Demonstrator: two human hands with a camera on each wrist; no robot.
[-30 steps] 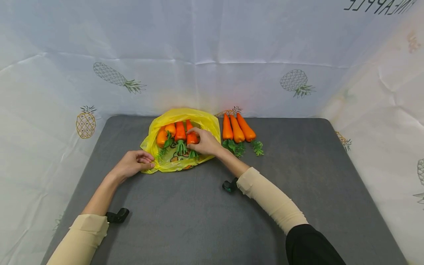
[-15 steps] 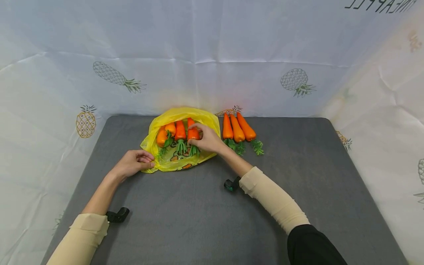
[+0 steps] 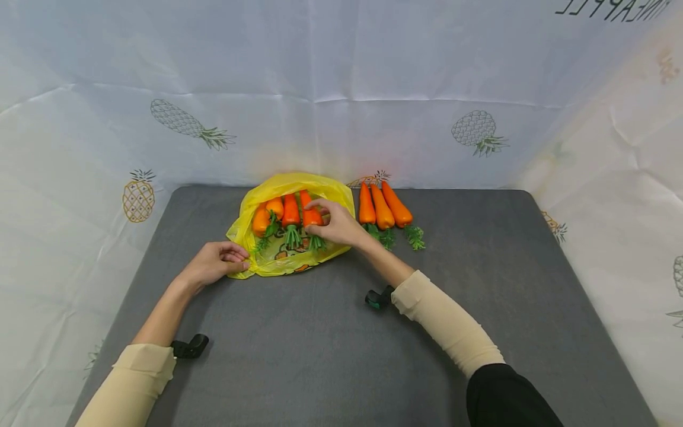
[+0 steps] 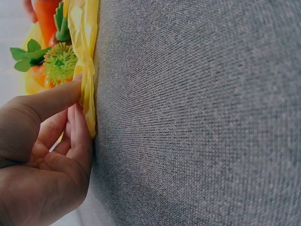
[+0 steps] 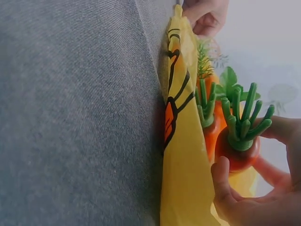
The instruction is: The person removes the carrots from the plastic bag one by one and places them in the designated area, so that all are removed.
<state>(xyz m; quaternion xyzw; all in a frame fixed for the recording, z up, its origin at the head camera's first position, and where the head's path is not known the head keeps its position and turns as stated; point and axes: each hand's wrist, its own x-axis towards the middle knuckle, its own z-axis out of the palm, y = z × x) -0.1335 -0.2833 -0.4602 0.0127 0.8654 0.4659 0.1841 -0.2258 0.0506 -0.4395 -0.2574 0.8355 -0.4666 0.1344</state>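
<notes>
A yellow plastic bag [image 3: 252,264] lies with its mouth toward me. My left hand [image 3: 213,264] pinches the bag's near left edge between thumb and fingers, close over the table. Inside the bag mouth, my right hand [image 3: 336,224] grips a red-orange carrot [image 3: 311,214] by its thick end. Its short green stalks [image 5: 244,115] point at the camera in the right wrist view. To its left in the bag lie another red-orange carrot [image 3: 290,212] with cut stalks and two orange carrots [image 3: 261,220] with leafy tops.
Three orange carrots [image 3: 383,207] with leafy tops lie side by side to the right of the bag. The grey table [image 3: 299,344] ends at a white curtain [image 3: 341,136] printed with pineapples.
My right hand has shifted slightly right and away from me with the carrot, whose tip now leans a little more left. My left hand stays on the bag's edge.
</notes>
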